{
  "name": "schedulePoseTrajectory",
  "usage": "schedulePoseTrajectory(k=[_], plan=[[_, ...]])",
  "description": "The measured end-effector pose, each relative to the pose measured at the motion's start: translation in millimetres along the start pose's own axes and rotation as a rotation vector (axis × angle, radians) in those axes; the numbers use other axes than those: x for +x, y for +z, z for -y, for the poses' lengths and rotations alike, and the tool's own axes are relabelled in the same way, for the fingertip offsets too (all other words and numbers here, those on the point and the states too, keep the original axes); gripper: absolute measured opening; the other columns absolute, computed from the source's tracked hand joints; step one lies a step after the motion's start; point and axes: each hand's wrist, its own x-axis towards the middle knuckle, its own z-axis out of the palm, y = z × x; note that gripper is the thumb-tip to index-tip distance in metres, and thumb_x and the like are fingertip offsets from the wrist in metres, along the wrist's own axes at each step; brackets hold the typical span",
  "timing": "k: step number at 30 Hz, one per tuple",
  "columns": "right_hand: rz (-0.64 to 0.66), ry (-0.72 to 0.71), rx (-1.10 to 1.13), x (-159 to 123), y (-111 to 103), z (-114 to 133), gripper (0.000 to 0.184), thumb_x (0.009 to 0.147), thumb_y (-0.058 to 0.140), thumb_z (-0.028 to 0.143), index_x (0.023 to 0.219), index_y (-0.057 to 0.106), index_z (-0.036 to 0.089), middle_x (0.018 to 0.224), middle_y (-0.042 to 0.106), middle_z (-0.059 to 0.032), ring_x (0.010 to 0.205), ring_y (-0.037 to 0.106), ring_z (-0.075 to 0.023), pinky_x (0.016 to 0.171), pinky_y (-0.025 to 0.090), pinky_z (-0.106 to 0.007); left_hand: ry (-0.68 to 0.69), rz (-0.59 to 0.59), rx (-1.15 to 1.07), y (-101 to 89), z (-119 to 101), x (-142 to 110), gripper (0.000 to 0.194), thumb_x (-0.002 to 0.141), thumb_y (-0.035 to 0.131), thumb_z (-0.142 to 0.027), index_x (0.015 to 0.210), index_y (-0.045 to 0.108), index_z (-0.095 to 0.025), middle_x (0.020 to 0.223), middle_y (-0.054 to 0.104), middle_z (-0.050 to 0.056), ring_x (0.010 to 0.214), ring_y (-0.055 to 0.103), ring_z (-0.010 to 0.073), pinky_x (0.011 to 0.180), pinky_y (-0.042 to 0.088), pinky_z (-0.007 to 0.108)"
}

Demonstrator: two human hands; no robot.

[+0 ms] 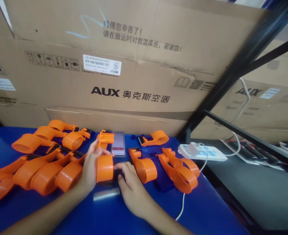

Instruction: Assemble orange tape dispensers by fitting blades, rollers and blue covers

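Observation:
My left hand (91, 163) is wrapped around an orange plastic tape dispenser (104, 169) with a round ring and an upright arm. Its ring hangs low, facing my right hand (131, 189). The fingers of my right hand are curled beside that ring, thumb and index close together near something dark; what they hold, if anything, is hidden. Just below lies a thin silvery strip (106, 194) on the blue table (104, 218). Behind the held dispenser, a phone (118, 145) with a lit screen rests on the table.
Several more orange dispensers (47, 176) lie on the left, others (146, 168) on the right. A white power strip (202, 152) with a plugged-in charger sits by the black metal frame (222, 78). Large cardboard boxes (134, 78) stand behind the table.

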Motion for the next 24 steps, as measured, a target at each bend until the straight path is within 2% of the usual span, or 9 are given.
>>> schedulePoseTrajectory(k=[2, 4, 7, 10, 14, 17, 20, 24], plan=[[0.061, -0.062, -0.189, -1, -4, 10, 0.029, 0.089, 0.049, 0.011, 0.111, 0.062, 0.026, 0.116, 0.06, -0.0069, 0.11, 0.054, -0.027, 0.099, 0.043, -0.043, -0.031, 0.052, -0.061, -1.3, -5, -1, 0.034, 0.083, 0.07, -0.04, 0.112, 0.066, -0.022, 0.081, 0.074, 0.002, 0.081, 0.07, 0.0223, 0.082, 0.052, 0.034], [0.093, -0.082, -0.386, -1, -9, 18, 0.022, 0.086, 0.049, 0.01, 0.101, 0.06, 0.022, 0.106, 0.061, -0.0081, 0.101, 0.056, -0.0269, 0.09, 0.045, -0.041, -0.091, 0.126, -0.146, -1.9, -11, -4, 0.02, 0.087, 0.066, -0.039, 0.09, 0.068, -0.019, 0.079, 0.071, 0.003, 0.08, 0.068, 0.0205, 0.079, 0.051, 0.031], [0.26, -0.12, -0.624, -5, -18, 25, 0.008, 0.09, 0.052, 0.017, 0.09, 0.059, 0.021, 0.091, 0.062, -0.0073, 0.083, 0.058, -0.0243, 0.075, 0.045, -0.036, -0.2, 0.235, -0.229, -2.7, -17, -10, 0.036, 0.094, 0.057, -0.044, 0.073, 0.065, -0.016, 0.072, 0.065, 0.005, 0.071, 0.064, 0.019, 0.068, 0.05, 0.029], [0.439, -0.2, -0.793, -11, -24, 27, 0.011, 0.093, 0.054, 0.025, 0.098, 0.062, 0.02, 0.098, 0.066, -0.0087, 0.084, 0.061, -0.0248, 0.072, 0.046, -0.034, -0.249, 0.306, -0.267, -4.2, -16, -16, 0.042, 0.094, 0.058, -0.048, 0.067, 0.064, -0.016, 0.065, 0.062, 0.006, 0.064, 0.06, 0.0186, 0.063, 0.048, 0.029], [0.57, -0.291, -1.044, -5, -22, 30, 0.018, 0.088, 0.055, 0.014, 0.102, 0.065, 0.017, 0.099, 0.069, -0.0104, 0.086, 0.063, -0.026, 0.07, 0.046, -0.035, -0.313, 0.367, -0.308, -5.5, -9, -19, 0.043, 0.093, 0.059, -0.046, 0.064, 0.065, -0.015, 0.063, 0.061, 0.006, 0.061, 0.059, 0.0188, 0.06, 0.047, 0.028], [0.612, -0.323, -1.073, 8, -21, 38, 0.014, 0.087, 0.057, 0.017, 0.097, 0.066, 0.015, 0.094, 0.07, -0.011, 0.083, 0.062, -0.0256, 0.067, 0.045, -0.035, -0.315, 0.354, -0.313, -5.9, -7, -19, 0.043, 0.092, 0.061, -0.045, 0.062, 0.065, -0.015, 0.062, 0.06, 0.006, 0.06, 0.058, 0.0184, 0.06, 0.047, 0.028], [0.643, -0.357, -0.964, 16, -23, 42, 0.017, 0.087, 0.059, 0.025, 0.099, 0.067, 0.015, 0.095, 0.07, -0.0105, 0.08, 0.062, -0.0241, 0.064, 0.044, -0.033, -0.306, 0.334, -0.321, -6.6, -9, -18, 0.043, 0.092, 0.06, -0.044, 0.06, 0.065, -0.015, 0.062, 0.06, 0.007, 0.06, 0.056, 0.0182, 0.061, 0.047, 0.028], [0.649, -0.393, -0.905, 13, -24, 32, 0.019, 0.086, 0.059, 0.022, 0.103, 0.066, 0.017, 0.096, 0.07, -0.0079, 0.082, 0.063, -0.0231, 0.067, 0.045, -0.033, -0.314, 0.351, -0.339, -6.9, -10, -20, 0.043, 0.095, 0.056, -0.042, 0.063, 0.065, -0.015, 0.063, 0.06, 0.008, 0.063, 0.057, 0.0195, 0.063, 0.048, 0.029]])
